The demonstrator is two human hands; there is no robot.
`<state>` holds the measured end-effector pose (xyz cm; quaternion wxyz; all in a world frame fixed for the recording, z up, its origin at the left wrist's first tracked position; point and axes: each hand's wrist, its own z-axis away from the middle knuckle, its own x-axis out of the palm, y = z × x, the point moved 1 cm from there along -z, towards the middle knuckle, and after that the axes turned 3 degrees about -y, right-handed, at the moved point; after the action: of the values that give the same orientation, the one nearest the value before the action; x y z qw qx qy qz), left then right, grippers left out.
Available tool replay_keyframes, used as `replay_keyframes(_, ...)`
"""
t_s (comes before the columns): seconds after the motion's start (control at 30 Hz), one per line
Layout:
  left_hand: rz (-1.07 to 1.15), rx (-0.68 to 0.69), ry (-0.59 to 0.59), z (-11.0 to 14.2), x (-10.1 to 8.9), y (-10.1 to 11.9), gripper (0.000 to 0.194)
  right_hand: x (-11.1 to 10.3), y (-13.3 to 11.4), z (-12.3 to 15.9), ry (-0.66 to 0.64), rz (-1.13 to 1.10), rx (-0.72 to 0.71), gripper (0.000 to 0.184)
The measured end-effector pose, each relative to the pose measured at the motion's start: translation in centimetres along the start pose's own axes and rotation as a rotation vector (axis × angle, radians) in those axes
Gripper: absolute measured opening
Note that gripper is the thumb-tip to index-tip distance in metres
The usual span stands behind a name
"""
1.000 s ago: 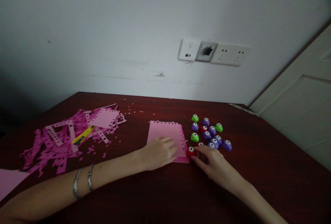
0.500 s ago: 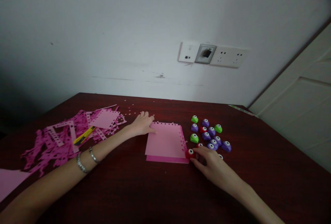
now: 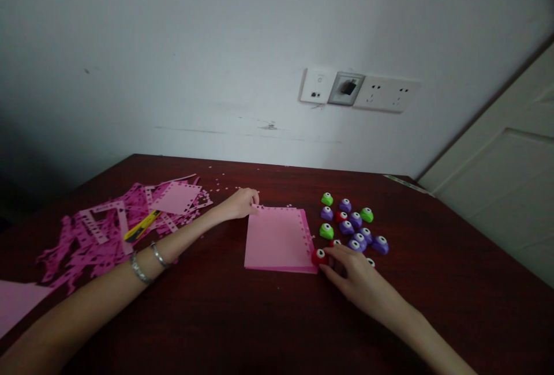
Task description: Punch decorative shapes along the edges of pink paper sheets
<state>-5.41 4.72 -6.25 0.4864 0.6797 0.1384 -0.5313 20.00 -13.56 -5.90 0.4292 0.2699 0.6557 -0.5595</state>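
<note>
A small stack of pink paper sheets with punched edges lies on the dark wooden table. My left hand reaches to the stack's far left corner, fingers curled and pinching that corner. My right hand rests at the stack's near right corner, fingertips closed on a red mini punch that sits against the paper's edge. A cluster of green and purple mini punches stands just beyond my right hand.
A heap of pink paper strips and scraps covers the table's left side, with a yellow utility knife on it. Another pink sheet lies at the near left edge. Wall sockets are mounted above; a door stands at right.
My left hand left the sheet's middle, went to the stack's far left corner and closed its fingers on it. The top sheet, skewed half a second ago, now lies squared. The right hand stayed.
</note>
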Motion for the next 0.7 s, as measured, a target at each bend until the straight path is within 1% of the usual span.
replay_keyframes(0.1,0.112,-0.029,-0.037,-0.1,-0.6,-0.1,0.018,-0.1,-0.1,0.0,0.012,0.004,-0.001,0.016)
replay_keyframes(0.2,0.302,-0.081,-0.16,0.2,-1.7,-0.2,0.026,-0.4,-0.3,0.0,0.017,-0.016,-0.001,0.017)
replay_keyframes(0.27,0.441,-0.092,-0.246,0.7,-2.5,-0.1,0.03,-0.6,-0.4,0.0,-0.012,-0.077,0.031,0.019)
replay_keyframes(0.3,0.498,-0.095,-0.27,0.9,-2.9,-0.1,0.03,-0.8,-0.4,0.0,-0.033,-0.123,0.058,0.022)
replay_keyframes(0.4,0.609,-0.119,-0.279,1.3,-3.6,-0.1,0.029,-1.1,0.0,0.1,-0.073,-0.266,0.122,0.028)
replay_keyframes(0.5,0.672,-0.147,-0.275,1.3,-3.6,-0.4,0.029,-1.3,0.7,0.2,-0.051,-0.332,0.116,0.03)
replay_keyframes(0.7,0.726,-0.156,-0.322,0.8,-2.6,-1.0,0.028,-1.0,1.3,0.1,-0.067,-0.343,0.109,0.029)
